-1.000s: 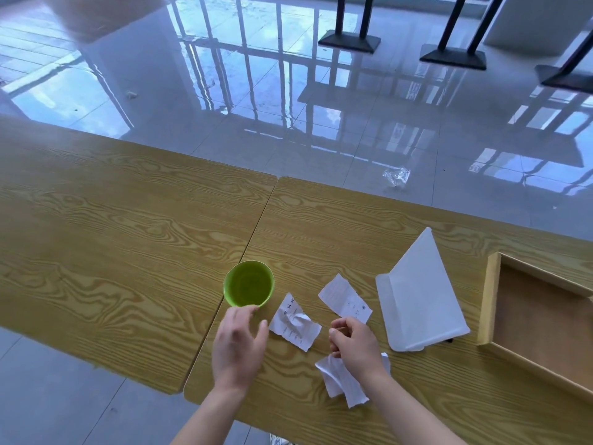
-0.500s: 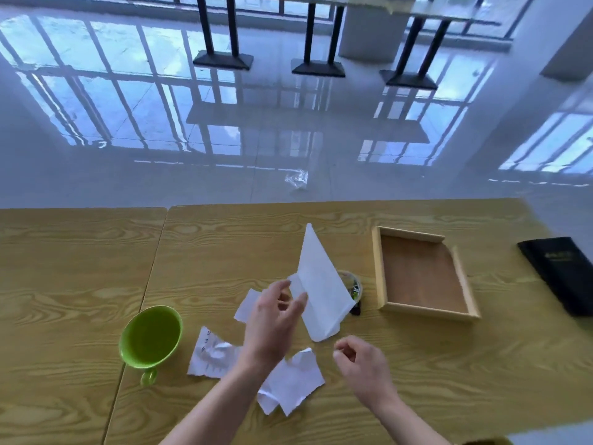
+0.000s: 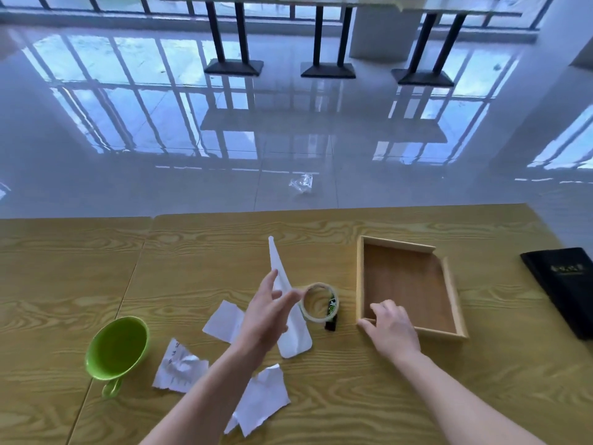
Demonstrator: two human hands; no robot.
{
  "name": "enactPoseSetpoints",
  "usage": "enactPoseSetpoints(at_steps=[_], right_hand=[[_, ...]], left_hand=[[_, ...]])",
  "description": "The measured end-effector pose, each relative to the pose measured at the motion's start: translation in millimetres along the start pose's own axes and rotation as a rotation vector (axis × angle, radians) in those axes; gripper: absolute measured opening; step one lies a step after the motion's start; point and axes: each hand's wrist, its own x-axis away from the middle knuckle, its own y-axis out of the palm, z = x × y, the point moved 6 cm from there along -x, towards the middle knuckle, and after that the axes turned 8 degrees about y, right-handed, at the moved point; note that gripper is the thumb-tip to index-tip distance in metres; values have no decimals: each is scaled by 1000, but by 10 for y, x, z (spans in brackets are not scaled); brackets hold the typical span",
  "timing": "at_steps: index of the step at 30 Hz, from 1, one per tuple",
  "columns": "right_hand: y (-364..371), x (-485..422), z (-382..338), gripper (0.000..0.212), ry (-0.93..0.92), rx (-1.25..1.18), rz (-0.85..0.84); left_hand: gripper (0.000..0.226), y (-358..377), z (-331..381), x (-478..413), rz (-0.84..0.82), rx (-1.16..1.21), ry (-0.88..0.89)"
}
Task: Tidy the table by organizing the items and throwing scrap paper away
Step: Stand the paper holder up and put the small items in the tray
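Observation:
My left hand (image 3: 264, 317) holds a large white folded sheet (image 3: 293, 338) tilted up on its edge, thumb on one side and fingers on the other. Just right of it lies a roll of clear tape (image 3: 319, 304), with a small black object (image 3: 331, 325) by its near edge. My right hand (image 3: 391, 330) grips the near left corner of the wooden tray (image 3: 361, 271), thumb outside the rim, fingers inside. Three scrap papers lie on the table: a flat one (image 3: 223, 321), a crumpled one (image 3: 179, 367) and a torn one (image 3: 261, 398). The green cup (image 3: 117, 348) stands at the left.
A black notebook (image 3: 568, 284) lies at the table's right edge. The wooden table (image 3: 208, 252) is made of two tops joined by a seam at the left. On the glossy floor beyond lies a clear plastic wrapper (image 3: 301, 184). Table legs stand further back.
My left hand has tipped the white sheet further up, uncovering the tape roll. My right hand moved right from the scraps onto the tray's corner. The view shifted right.

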Motion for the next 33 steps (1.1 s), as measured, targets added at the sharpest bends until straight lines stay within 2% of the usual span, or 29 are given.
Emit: enactPoseSetpoints(at_steps=[4, 9, 14, 20, 27, 31, 33], right_hand=[[84, 141, 2, 16, -127, -17, 105], [252, 361, -3, 7, -185, -126, 51], [367, 445, -150, 6, -247, -161, 18], [393, 387, -336, 8, -291, -177, 8], [369, 266, -555, 7, -360, -148, -14], [363, 169, -721, 7, -397, -129, -34], [365, 117, -801, 8, -419, -121, -48]], left_hand=[[89, -9, -26, 12, 12, 35, -6], [85, -7, -25, 9, 14, 53, -11], [88, -26, -26, 5, 14, 63, -3], [77, -116, -2, -69, 39, 48, 26], [75, -214, 88, -179, 82, 65, 49], [59, -304, 121, -308, 108, 71, 51], [59, -358, 137, -368, 122, 76, 51]])
